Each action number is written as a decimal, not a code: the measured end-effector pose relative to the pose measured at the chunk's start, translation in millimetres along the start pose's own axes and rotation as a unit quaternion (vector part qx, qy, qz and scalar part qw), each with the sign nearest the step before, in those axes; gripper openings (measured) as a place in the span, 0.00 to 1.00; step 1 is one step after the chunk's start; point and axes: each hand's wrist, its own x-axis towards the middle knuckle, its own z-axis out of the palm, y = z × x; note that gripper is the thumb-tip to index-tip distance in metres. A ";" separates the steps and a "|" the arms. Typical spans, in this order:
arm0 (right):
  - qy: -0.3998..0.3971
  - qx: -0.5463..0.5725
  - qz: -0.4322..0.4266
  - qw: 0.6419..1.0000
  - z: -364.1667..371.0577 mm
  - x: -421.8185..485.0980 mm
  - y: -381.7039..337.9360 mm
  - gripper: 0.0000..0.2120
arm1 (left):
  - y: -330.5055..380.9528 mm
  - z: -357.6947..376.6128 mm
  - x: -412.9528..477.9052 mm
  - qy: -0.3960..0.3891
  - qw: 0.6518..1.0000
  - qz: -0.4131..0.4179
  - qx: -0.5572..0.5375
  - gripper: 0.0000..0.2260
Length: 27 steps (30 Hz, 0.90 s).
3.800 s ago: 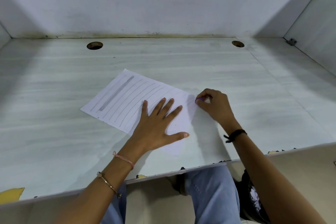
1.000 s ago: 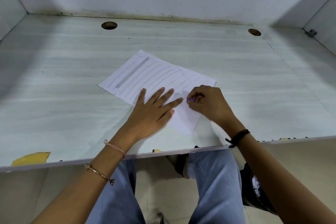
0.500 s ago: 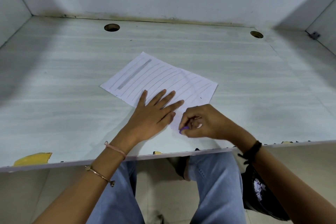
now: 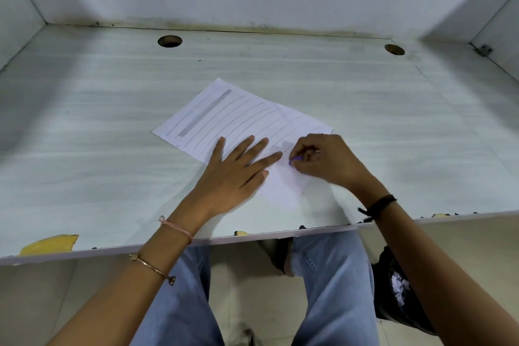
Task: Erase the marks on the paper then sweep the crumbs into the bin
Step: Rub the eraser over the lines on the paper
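Note:
A white sheet of paper (image 4: 238,118) lies at an angle on the pale desk (image 4: 98,149). Grey pencil lines and one thick grey bar cover its left half, while its right part looks mostly blank. My left hand (image 4: 234,177) lies flat on the sheet with fingers spread, pressing it down. Just to its right, my right hand (image 4: 323,161) pinches a small purple eraser (image 4: 295,159) whose tip touches the paper. Tiny dark specks dot the near corner of the sheet.
Two round cable holes (image 4: 170,41) (image 4: 394,49) sit near the back wall. White side panels close in the desk left and right. Yellow tape (image 4: 49,244) sticks to the front edge. A black bag with white scraps (image 4: 398,289) sits below at my right.
My right hand has moved the eraser back up the sheet from the near corner towards its right middle. My left hand stays flat on the paper.

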 end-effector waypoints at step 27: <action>-0.199 0.051 -0.046 0.978 6.6 -22.2 -21.1 0.04 | 0.2 -0.8 1.0 -0.009 1.000 -0.007 -0.009 0.26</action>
